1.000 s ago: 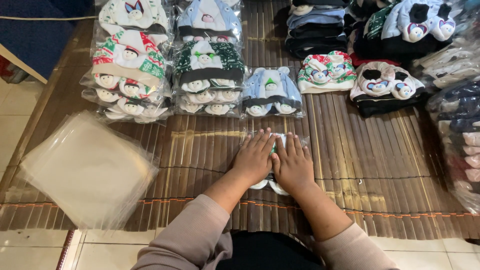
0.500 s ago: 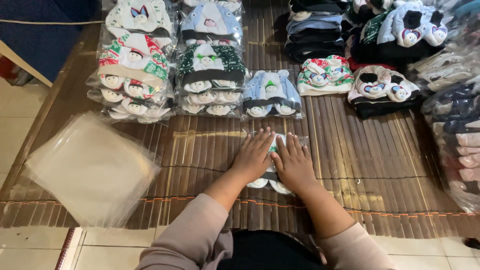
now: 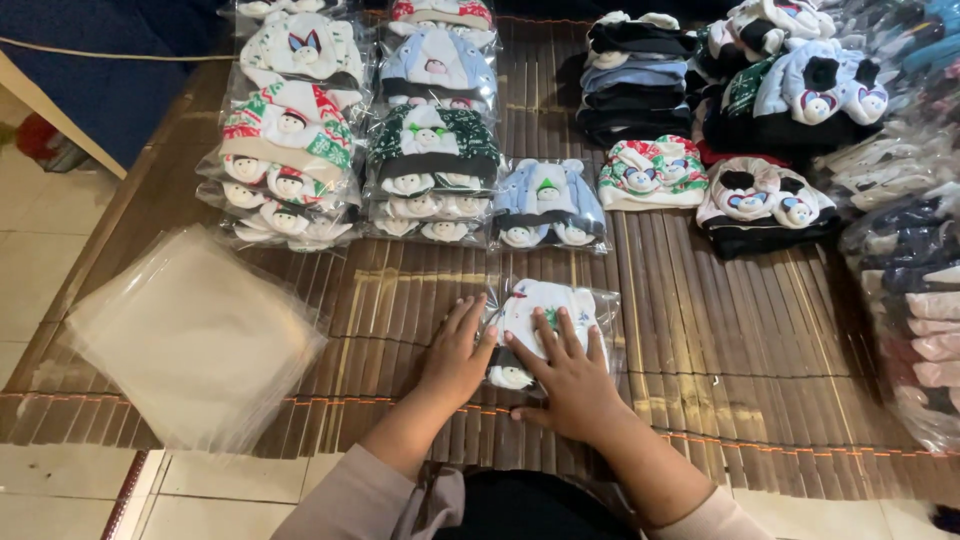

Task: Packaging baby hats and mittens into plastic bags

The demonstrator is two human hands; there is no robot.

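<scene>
One stack of clear plastic bags (image 3: 190, 335) lay far left of the bagged hat (image 3: 545, 325), on the bamboo mat (image 3: 400, 290). Above and left of that hat, two columns of bagged hats (image 3: 290, 160) stood side by side, and a single bagged blue hat (image 3: 548, 205) lay directly above it. Farther right sat a red-and-green hat (image 3: 652, 172), a dark pile (image 3: 635, 80) and a black-and-white hat (image 3: 762, 200); how many pieces each pile held was hard to count. More bagged goods (image 3: 910, 260) were cut off at the right edge.

The left hand (image 3: 458, 355) lay flat and released on the mat, fingers spread, just touching the bagged hat's left edge. The right hand (image 3: 572, 375) lay flat on the bagged hat's lower half, grip open, pressing rather than grasping.

The bagged hat sat near the mat's front middle, its long axis running away from the person, top end pointing toward the far piles. Its lower part was hidden under the right hand.
</scene>
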